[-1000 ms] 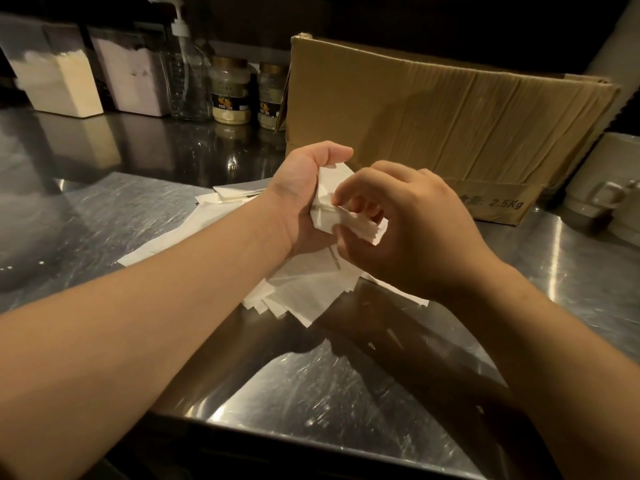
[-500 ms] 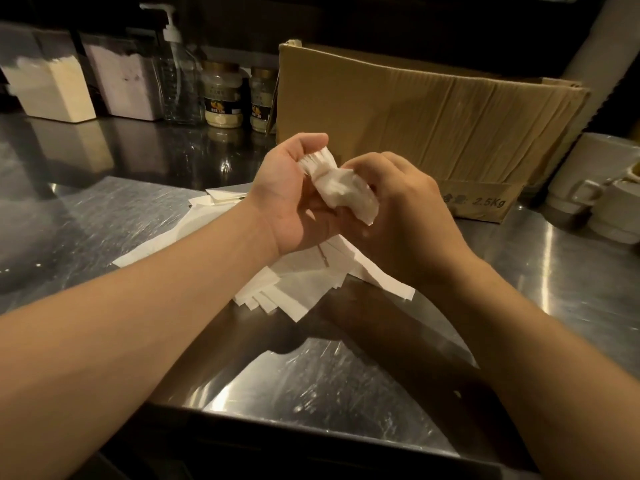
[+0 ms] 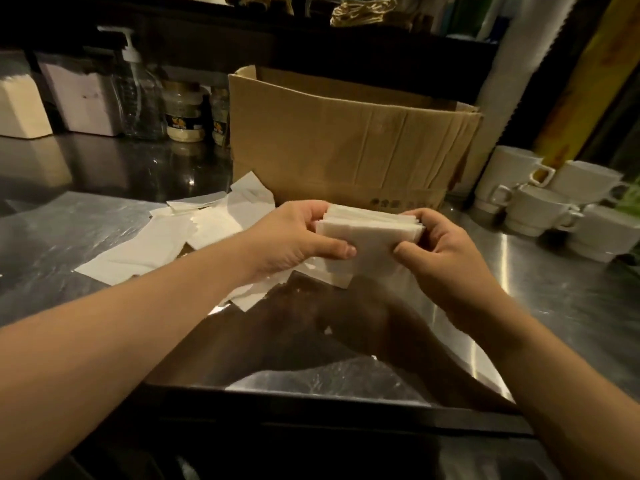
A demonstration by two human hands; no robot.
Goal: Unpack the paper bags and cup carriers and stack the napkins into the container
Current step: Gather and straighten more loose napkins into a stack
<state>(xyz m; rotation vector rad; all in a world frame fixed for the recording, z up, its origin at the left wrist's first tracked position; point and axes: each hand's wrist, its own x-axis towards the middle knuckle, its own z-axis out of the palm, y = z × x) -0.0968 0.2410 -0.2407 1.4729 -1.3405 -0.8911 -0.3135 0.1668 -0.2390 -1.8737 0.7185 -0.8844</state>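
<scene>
Loose napkins spread on the steel desk at left, left hand and right hand each pinching one end of a napkin stack before the cardboard box.

You hold a squared stack of white napkins between both hands; loose white napkins lie scattered flat behind, left.
</scene>
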